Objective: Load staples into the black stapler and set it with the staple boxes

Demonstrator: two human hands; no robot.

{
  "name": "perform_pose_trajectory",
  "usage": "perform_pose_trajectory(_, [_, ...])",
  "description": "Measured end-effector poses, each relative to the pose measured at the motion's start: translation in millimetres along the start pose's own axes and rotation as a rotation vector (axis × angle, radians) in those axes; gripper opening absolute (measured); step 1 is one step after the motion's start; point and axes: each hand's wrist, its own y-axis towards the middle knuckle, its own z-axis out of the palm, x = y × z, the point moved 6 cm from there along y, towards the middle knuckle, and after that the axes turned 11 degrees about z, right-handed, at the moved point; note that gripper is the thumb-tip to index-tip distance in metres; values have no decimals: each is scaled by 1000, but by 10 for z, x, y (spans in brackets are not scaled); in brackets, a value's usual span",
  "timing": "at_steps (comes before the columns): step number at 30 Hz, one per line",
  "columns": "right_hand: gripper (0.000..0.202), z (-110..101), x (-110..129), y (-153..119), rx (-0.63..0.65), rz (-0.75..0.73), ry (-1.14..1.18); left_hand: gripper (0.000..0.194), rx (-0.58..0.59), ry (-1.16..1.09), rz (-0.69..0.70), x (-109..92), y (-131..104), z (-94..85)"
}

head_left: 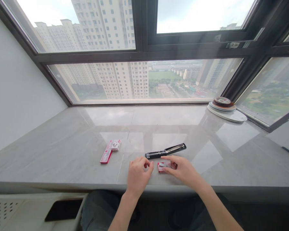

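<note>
A black stapler [165,151] lies opened out on the grey marble counter, just beyond both hands. My right hand [179,167] is at a small red and white box [162,167], its thumb and fingers around the box's right part; a small grey piece shows on top of the box. To the left of that box, my left hand [140,173] is held with thumb and fingertips curled together; anything between them is too small to make out. Farther left lie red and white boxes [106,156], with a small white box [116,145] at their upper end.
Stacked plates [225,109] stand at the back right corner of the counter [62,150], beside the window. The counter's front edge runs just above my legs. Below left, a dark flat object [64,210] rests on a white surface.
</note>
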Motion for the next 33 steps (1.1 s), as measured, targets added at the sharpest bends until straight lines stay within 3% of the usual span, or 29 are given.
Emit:
perform_pose_trajectory(1, [37, 16, 37, 14, -7, -13, -4, 11, -39, 29, -30, 86, 25, -39])
perform_pose_trajectory(5, [20, 124, 229, 95, 39, -79, -40, 41, -36, 78, -37, 315, 130, -24])
perform_pose_trajectory(9, [24, 126, 423, 217, -19, -161, -46, 26, 37, 36, 14, 349, 117, 60])
perform_pose_trajectory(13, [25, 174, 515, 388, -15, -202, -108, 26, 25, 13, 18, 332, 63, 35])
perform_pose_trajectory(17, [23, 263, 528, 467, 38, -239, -129, 27, 30, 5, 17, 330, 61, 8])
perform_pose_trajectory(28, [26, 275, 518, 401, 21, -246, -138, 26, 21, 3, 25, 329, 72, 0])
perform_pose_trajectory(33, [25, 130, 380, 370, -91, -88, -171, 26, 32, 10, 11, 320, 71, -1])
